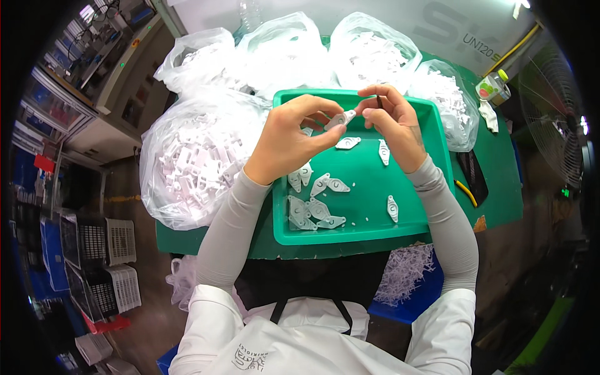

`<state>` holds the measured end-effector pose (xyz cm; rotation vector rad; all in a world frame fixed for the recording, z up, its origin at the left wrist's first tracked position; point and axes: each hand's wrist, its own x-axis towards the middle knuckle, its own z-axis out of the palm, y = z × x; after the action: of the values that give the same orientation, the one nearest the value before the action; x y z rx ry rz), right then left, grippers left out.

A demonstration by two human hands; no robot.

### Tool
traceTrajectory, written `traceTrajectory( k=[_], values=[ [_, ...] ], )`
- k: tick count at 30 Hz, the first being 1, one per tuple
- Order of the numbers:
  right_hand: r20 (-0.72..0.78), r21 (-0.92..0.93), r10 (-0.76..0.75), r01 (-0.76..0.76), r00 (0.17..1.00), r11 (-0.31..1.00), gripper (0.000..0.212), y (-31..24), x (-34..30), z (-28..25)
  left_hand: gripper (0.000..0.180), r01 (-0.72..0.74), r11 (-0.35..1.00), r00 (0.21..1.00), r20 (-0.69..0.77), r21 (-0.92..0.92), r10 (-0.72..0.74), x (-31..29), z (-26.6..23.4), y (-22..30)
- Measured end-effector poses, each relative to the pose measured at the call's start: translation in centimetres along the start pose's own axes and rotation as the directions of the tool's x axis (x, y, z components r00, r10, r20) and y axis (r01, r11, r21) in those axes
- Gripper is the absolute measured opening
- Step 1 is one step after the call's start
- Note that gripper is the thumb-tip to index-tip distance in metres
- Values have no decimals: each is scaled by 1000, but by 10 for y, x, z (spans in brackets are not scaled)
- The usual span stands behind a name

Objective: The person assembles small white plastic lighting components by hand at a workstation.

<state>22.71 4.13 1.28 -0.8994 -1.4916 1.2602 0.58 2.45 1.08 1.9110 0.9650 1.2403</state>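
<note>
Over the green tray (369, 232), my left hand (289, 134) pinches a small white plastic part (339, 121) between thumb and fingers. Its right end points toward my right hand (399, 128), whose fingers are curled close by. A short dark sliver (379, 102) shows among those fingers; I cannot tell what it belongs to. Inside the tray lie several similar flat white parts with rounded middles and pointed ends, among them one at the right (392, 209) and a cluster at the near left (303, 212). Tiny white scraps are scattered around them.
Clear plastic bags full of white parts, such as the large left one (200, 156), crowd the tray's left and far sides. To the right are a yellow-handled tool (465, 194), a bottle with a green cap (494, 84) and a fan (553, 112). A blue bin (400, 309) holds white scraps below.
</note>
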Motion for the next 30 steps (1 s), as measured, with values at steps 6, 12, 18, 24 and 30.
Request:
traceTrajectory(
  k=[6,12,18,24,30],
  values=[
    [85,-26,93,-91,992,996,26,-7,-3,5,25,-68,997,997,-25,40,69,-2,-3,-2],
    [106,-17,50,-49,993,999,22,-2,-5,9,24,-87,995,994,-73,-49,84,-2,-3,1],
    [107,-18,-16,18,994,1000,21,1,-5,9,28,-98,993,995,-8,-58,98,-5,-4,-2],
    [161,-112,3,15,987,994,21,2,-8,11,26,90,928,988,-82,-362,-128,-5,-6,5],
    [87,-52,-130,134,988,990,25,-3,-7,14,16,110,910,991,-29,-400,-133,-2,-9,-1]
  ],
)
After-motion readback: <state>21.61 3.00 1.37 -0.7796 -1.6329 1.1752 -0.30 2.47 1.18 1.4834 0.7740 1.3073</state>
